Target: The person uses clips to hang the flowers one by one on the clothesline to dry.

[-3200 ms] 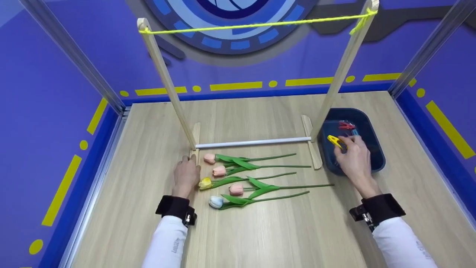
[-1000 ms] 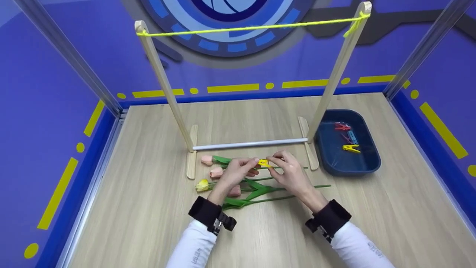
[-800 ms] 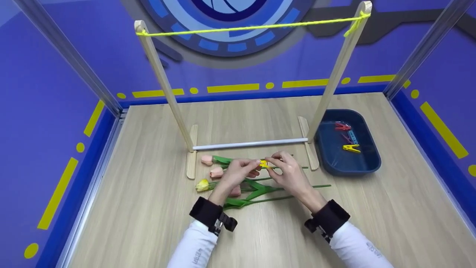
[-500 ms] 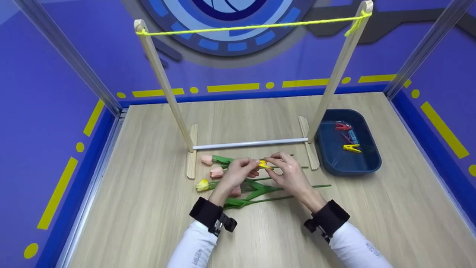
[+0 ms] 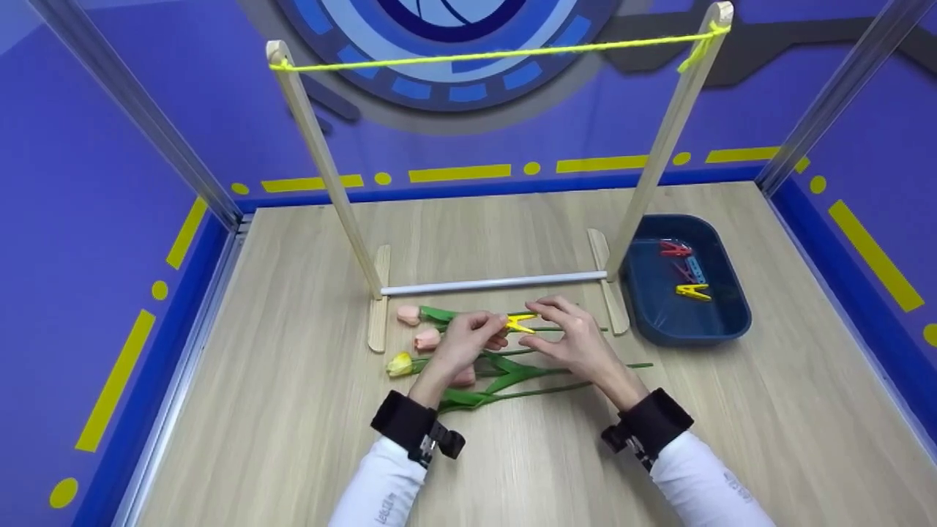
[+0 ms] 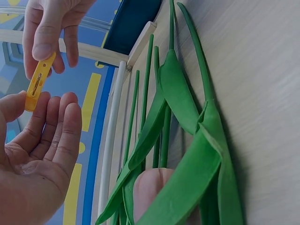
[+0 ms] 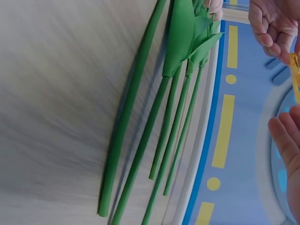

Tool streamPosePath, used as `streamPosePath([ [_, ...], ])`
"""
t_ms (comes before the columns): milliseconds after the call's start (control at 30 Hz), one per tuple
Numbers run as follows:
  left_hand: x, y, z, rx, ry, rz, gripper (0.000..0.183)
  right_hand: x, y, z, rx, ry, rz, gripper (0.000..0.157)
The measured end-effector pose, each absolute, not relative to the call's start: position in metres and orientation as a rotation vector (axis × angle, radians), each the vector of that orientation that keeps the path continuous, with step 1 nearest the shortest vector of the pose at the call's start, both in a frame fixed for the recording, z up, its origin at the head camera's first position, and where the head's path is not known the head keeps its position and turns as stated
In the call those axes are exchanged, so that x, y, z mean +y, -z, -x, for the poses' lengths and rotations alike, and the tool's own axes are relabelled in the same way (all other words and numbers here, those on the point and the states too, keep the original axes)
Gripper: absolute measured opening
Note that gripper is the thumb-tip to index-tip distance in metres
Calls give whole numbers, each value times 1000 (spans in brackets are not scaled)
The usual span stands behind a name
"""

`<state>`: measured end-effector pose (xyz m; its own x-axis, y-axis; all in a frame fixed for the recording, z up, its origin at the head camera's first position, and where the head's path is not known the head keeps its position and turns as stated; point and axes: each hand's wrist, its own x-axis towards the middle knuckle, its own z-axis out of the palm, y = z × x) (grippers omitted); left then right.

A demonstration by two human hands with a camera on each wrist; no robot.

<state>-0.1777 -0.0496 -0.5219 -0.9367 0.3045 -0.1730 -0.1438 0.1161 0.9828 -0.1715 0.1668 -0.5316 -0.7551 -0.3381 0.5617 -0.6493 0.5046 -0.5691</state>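
Head view, backdrop: a purple-blue wall point(image 5: 468, 146) is rising behind a wood-grain bench point(image 5: 512, 468), yellow dashes point(image 5: 460, 173) running along its foot.
Head view, frame: two wooden posts point(image 5: 665, 154) are standing on the bench, holding a yellow string point(image 5: 498, 54) up top, while a white rod point(image 5: 494, 283) is joining them low down.
Head view, box: a dark blue box point(image 5: 688, 337) is sitting by the right-hand post, with a red clip point(image 5: 674, 249), a blue clip point(image 5: 695, 269) and a second yellow one point(image 5: 692, 292) lying inside.
Head view, tulips: pink tulips point(image 5: 427, 339) and a yellow tulip point(image 5: 399, 364) are lying in rows before the frame, partly covered by the hands.
Head view, clip: and here's the action: a yellow clip point(image 5: 521, 323) is hanging between both hands, above the stems. The left hand point(image 5: 468, 340) is pinching one end; the right hand point(image 5: 582, 340) is holding its fingers apart around the other.
Left wrist view, pinch: the left thumb and a fingertip are clamping the clip's lower end; the right thumb is overlapping its upper end, contact hard to tell.
Right wrist view, stems: five green stems point(image 7: 126, 117) are stretching down the bench, the clip showing at the picture's edge.
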Motion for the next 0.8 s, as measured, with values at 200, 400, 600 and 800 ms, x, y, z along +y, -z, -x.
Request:
streamPosePath([
  [200,-49,522,177,2048,-1875,-146,34,167,536,173,-2415,-1120,-814,42],
  [400,-50,521,176,2032,-1867,-138,37,166,537,173,-2415,-1146,-823,39],
  [600,-50,521,176,2075,-1844,-155,35,165,537,173,-2403,-1130,-834,36],
  [800,-50,524,176,2150,-1805,-163,39,164,538,172,-2366,-1064,-847,35],
])
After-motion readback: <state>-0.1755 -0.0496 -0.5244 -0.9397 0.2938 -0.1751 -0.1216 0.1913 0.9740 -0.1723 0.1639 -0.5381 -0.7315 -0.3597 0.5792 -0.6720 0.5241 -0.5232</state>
